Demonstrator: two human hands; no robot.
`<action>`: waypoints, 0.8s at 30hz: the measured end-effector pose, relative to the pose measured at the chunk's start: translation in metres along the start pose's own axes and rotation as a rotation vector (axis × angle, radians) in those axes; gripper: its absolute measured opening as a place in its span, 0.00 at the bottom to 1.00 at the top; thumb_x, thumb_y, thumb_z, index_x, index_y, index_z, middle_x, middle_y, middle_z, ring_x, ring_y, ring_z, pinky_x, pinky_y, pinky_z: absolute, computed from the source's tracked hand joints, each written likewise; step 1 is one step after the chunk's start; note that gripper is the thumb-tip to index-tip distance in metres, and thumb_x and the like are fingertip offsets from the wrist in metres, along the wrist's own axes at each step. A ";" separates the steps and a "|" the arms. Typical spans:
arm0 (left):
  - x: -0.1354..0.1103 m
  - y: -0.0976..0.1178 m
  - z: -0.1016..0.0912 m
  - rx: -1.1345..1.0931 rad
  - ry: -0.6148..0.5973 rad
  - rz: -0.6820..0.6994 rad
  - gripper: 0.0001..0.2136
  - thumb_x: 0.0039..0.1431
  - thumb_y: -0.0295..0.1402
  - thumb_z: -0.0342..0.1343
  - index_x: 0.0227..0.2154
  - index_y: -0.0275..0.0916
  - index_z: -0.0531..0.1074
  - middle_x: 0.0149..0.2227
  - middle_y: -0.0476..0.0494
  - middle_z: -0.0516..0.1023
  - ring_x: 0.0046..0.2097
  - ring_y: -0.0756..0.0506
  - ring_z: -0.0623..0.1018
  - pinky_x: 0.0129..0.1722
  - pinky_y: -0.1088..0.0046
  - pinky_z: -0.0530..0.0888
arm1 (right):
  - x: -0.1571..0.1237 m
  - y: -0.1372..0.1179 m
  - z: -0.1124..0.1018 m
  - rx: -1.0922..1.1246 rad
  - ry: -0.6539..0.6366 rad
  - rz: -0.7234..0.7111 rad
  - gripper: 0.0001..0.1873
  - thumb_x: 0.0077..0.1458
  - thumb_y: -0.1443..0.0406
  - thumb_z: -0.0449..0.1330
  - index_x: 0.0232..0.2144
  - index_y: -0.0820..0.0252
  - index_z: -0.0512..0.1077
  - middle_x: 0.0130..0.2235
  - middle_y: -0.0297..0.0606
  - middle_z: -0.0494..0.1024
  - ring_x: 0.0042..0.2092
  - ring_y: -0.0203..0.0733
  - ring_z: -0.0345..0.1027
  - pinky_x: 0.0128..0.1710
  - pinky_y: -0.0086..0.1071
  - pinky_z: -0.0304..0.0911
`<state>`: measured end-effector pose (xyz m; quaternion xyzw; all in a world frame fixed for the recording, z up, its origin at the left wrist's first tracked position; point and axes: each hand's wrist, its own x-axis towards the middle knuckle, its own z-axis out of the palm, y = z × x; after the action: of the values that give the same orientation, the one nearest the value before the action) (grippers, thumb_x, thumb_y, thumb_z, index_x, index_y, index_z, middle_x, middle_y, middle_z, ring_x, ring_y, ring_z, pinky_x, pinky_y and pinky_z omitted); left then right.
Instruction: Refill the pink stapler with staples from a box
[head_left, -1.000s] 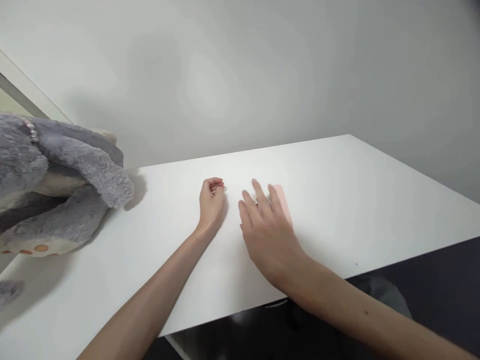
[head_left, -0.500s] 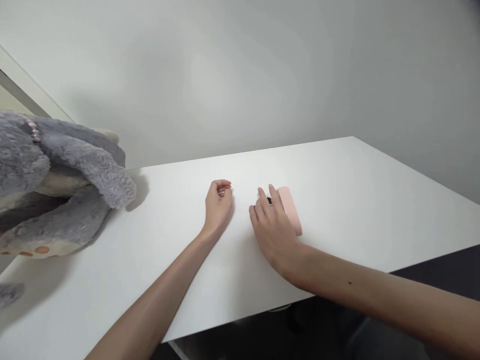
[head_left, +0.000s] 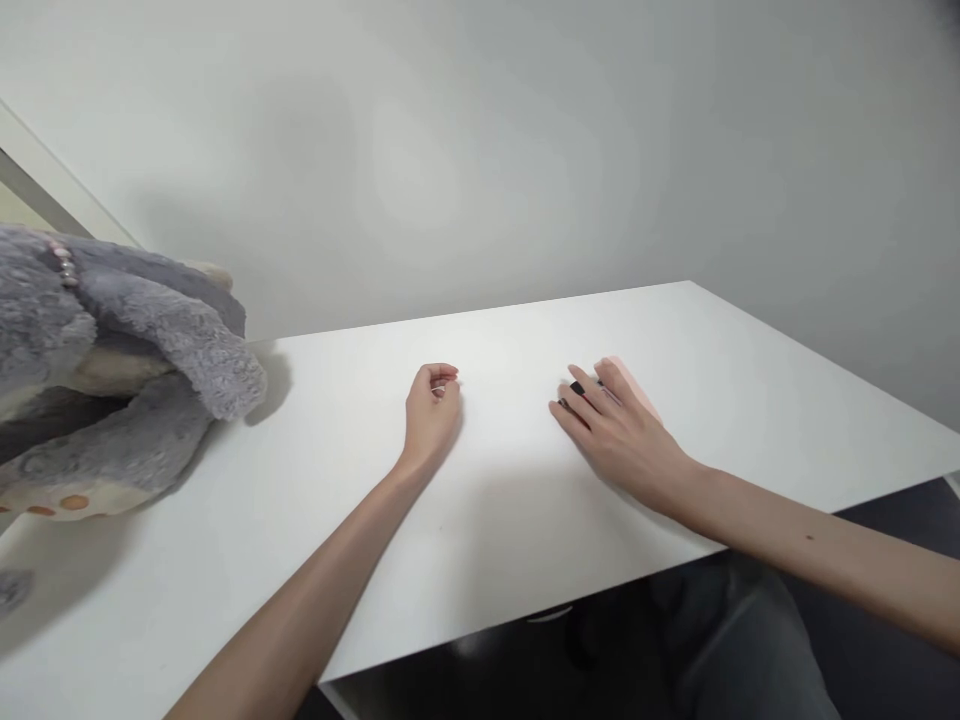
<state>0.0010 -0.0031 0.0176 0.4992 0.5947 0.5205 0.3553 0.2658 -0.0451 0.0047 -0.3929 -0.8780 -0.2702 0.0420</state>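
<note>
My left hand [head_left: 433, 412] rests on the white table with its fingers curled in and the thumb against them. Whatever it may hold is hidden or too small to name. Farther right, my right hand [head_left: 628, 435] lies palm down with its fingers spread. Beyond and partly beneath it shows a pale pink, rounded flat object [head_left: 634, 385], mostly covered by the hand. A small black item [head_left: 577, 387] shows between the fingers; its kind cannot be made out.
A grey plush toy [head_left: 150, 330] with cream patches and a bead string lies on the left of the white table [head_left: 360, 400]. Behind the table rises a pale wall [head_left: 480, 150]. The table's front edge runs below my forearms, with a trouser leg [head_left: 742, 640] under it.
My right hand has slid to the right across the table, and the pink object and black item have moved right along with it. My left hand has stayed nearly in place.
</note>
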 end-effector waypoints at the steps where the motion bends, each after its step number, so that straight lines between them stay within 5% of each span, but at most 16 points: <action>1: 0.000 0.000 0.000 -0.013 0.008 -0.010 0.08 0.60 0.23 0.53 0.40 0.40 0.73 0.45 0.43 0.77 0.44 0.46 0.75 0.46 0.69 0.71 | -0.003 0.008 0.002 -0.009 0.002 0.000 0.21 0.66 0.75 0.53 0.58 0.66 0.75 0.59 0.56 0.77 0.71 0.68 0.58 0.68 0.66 0.56; 7: 0.002 0.001 0.001 -0.090 0.045 -0.070 0.09 0.57 0.23 0.55 0.40 0.41 0.72 0.41 0.45 0.76 0.35 0.48 0.72 0.34 0.71 0.67 | -0.021 0.048 0.018 0.008 -0.002 0.033 0.23 0.67 0.77 0.50 0.59 0.66 0.74 0.58 0.58 0.77 0.70 0.66 0.59 0.67 0.65 0.55; 16: 0.001 0.002 0.000 -0.095 0.043 -0.055 0.09 0.55 0.24 0.56 0.39 0.41 0.72 0.41 0.44 0.76 0.35 0.48 0.73 0.33 0.72 0.67 | -0.044 0.099 0.047 -0.005 0.019 -0.033 0.30 0.64 0.76 0.50 0.66 0.59 0.69 0.62 0.50 0.77 0.71 0.65 0.57 0.67 0.65 0.55; 24: 0.001 0.002 0.001 -0.076 0.026 -0.057 0.09 0.56 0.24 0.55 0.39 0.41 0.72 0.41 0.45 0.76 0.37 0.48 0.73 0.35 0.72 0.68 | -0.051 0.103 0.045 0.073 0.021 0.027 0.26 0.66 0.75 0.51 0.64 0.62 0.69 0.65 0.55 0.74 0.75 0.67 0.51 0.71 0.69 0.51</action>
<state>0.0019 -0.0017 0.0198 0.4613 0.5931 0.5390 0.3807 0.3806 0.0000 -0.0026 -0.4003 -0.8812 -0.2417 0.0693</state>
